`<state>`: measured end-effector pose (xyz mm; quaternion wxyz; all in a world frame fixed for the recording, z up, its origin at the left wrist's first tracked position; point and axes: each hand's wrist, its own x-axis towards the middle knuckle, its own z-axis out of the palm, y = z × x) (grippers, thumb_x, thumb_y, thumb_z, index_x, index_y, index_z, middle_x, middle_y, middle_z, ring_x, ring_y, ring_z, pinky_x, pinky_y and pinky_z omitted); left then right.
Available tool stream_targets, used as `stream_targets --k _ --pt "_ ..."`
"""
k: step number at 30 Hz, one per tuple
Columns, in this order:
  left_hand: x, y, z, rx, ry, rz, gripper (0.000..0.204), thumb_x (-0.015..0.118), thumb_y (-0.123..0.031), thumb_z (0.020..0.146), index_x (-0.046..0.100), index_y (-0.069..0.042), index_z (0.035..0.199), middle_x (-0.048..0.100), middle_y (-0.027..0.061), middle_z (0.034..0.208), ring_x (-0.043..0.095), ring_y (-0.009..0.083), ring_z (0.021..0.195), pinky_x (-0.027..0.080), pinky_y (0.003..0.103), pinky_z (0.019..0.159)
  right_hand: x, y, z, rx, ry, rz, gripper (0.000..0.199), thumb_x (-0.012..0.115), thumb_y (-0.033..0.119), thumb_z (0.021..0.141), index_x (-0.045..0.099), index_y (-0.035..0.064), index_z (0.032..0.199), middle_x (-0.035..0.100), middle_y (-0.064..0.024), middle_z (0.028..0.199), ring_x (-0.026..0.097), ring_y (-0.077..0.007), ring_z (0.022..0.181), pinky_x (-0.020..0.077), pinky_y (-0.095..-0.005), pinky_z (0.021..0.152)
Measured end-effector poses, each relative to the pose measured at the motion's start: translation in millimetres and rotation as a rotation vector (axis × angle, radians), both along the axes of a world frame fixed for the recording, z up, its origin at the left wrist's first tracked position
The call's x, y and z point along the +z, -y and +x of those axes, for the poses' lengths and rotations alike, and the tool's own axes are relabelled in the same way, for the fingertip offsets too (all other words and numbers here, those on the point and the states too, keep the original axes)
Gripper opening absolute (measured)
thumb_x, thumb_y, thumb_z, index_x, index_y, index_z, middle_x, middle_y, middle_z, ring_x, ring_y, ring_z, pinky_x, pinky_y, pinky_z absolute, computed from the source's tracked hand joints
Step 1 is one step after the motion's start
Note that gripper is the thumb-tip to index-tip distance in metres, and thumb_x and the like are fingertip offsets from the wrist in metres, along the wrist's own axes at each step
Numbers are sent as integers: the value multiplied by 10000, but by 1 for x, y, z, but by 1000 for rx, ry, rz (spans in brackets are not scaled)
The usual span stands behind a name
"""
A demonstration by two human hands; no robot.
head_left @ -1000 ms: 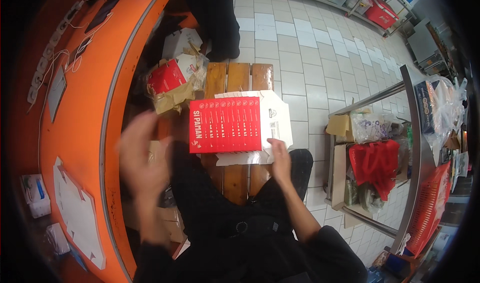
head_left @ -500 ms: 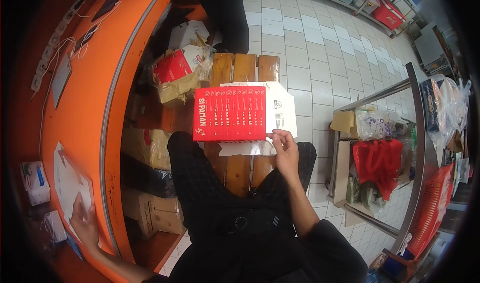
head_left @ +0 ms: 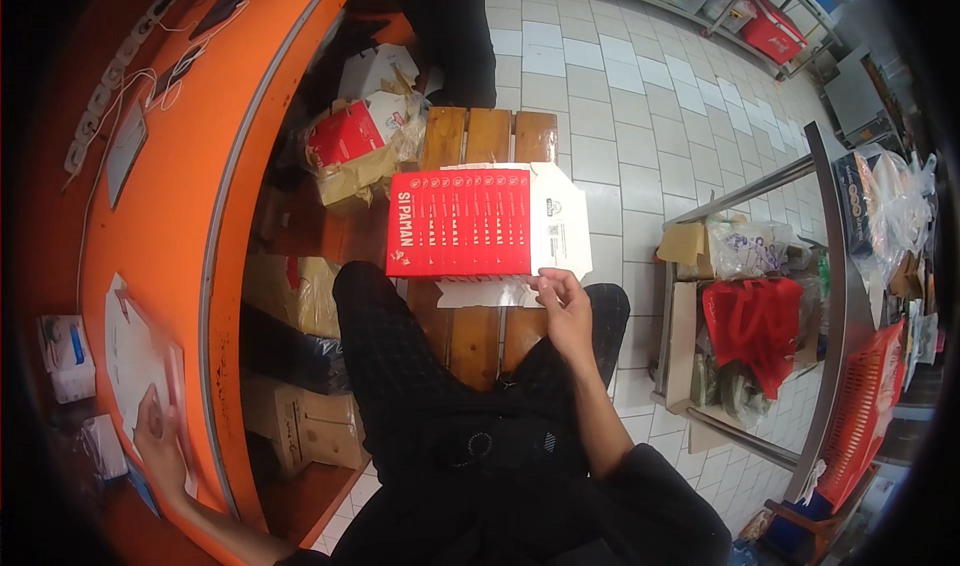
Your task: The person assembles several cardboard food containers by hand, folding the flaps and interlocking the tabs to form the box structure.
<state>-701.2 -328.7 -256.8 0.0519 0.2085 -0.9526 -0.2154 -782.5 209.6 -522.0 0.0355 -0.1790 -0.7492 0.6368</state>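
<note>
A row of overlapping flat cartons [head_left: 460, 226], red with white end flaps, lies on the slatted wooden bench between my knees. At its lower right corner my right hand [head_left: 565, 311] has thumb and fingers together on the carton edge. Over on the orange counter at the left, my left hand [head_left: 160, 451] rests on a white flat carton [head_left: 135, 351]. Its fingers are slightly bent, with the thumb apart from them. The undersides of both hands are hidden.
The wooden bench [head_left: 488, 136] stands beside the orange counter [head_left: 165, 256]. An opened package of cartons [head_left: 345, 136] sits beyond my left knee, near another person's dark-clothed leg [head_left: 450, 36]. At the right, a metal rack [head_left: 765, 181] holds a red bag [head_left: 755, 321] and plastic packs.
My right hand has slid slightly down and left along the cartons' corner. My left hand has shifted a little toward the left on the white carton, whose raised edge now lies lower.
</note>
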Motion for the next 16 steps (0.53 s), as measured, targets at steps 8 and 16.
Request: stream_targets --k 8,16 --pt "3 -3 -9 170 -118 -347 244 535 -113 1004 615 88 1117 691 208 1064 665 232 1012 503 331 872 4 3 3 29 42 -21 210 569 166 995 590 18 1143 708 -95 1056 645 -143 1004 490 -281 851" --pt "-22 44 0 338 -905 -184 183 631 -149 958 660 -16 1081 724 164 1013 692 331 921 564 424 811 10 -4 8 25 55 1 210 576 159 991 594 26 1153 707 -94 1056 645 -144 1012 492 -283 856"
